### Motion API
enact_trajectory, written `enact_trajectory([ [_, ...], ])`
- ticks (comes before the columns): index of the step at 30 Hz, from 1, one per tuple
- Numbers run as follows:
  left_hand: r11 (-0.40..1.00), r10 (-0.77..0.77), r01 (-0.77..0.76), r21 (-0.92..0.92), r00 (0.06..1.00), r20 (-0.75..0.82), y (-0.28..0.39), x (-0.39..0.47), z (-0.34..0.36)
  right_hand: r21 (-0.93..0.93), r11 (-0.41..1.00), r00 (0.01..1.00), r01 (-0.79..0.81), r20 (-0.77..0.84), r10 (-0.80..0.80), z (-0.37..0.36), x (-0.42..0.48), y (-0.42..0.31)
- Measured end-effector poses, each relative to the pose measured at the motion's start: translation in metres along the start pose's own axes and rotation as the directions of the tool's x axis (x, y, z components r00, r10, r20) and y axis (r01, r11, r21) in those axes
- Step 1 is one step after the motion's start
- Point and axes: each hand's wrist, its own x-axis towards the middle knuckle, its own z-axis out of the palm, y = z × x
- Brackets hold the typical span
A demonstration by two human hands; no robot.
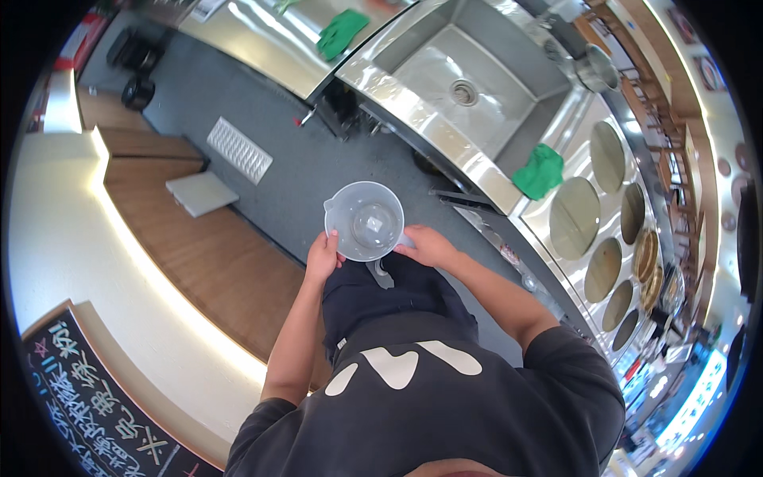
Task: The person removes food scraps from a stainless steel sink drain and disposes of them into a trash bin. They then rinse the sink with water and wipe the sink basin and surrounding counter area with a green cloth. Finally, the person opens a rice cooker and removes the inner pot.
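Observation:
A translucent plastic measuring jug (365,220) is held up in front of my body, its spout pointing to the upper left and its inside facing me. My left hand (323,257) grips the jug's rim and wall at the lower left, thumb over the edge. At the right side, my right hand (426,245) is closed around the jug's handle. The jug looks empty apart from bright reflections on its bottom. Beyond it to the upper right lies a stainless steel sink (477,83).
Green cloths lie on the sink's edge (538,171) and on the steel counter (343,34). Round lids or wells (574,218) line the worktop at right, near metal pots (597,68). A white floor grate (239,150) and pale board (202,194) are at left, beside wooden panelling (238,238).

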Motion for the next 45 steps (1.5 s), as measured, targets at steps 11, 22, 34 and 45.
enact_trajectory([
  [11, 0.997, 0.022, -0.024, -0.073, 1.0, -0.022, -0.032, -0.004, -0.021, 0.035, 0.974, 0.8, -0.224, -0.564, 0.204, -0.1, -0.145, -0.081],
  [22, 0.928, -0.37, 0.356, -0.11, 0.915, -0.162, -0.239, -0.02, -0.181, -0.31, 0.749, 0.694, -0.586, -0.668, 0.267, -0.269, -0.146, -0.151],
  [34, 0.8, -0.381, 0.239, -0.55, 0.911, -0.158, -0.168, 0.007, -0.23, -0.797, 0.174, 0.798, -0.579, -0.51, 0.322, -0.386, 0.039, -0.134],
  [45, 0.937, -0.149, 0.09, -0.338, 0.977, -0.152, -0.055, 0.105, -0.207, -0.556, 0.579, 0.707, -0.597, -0.706, 0.051, -0.422, 0.073, -0.071],
])
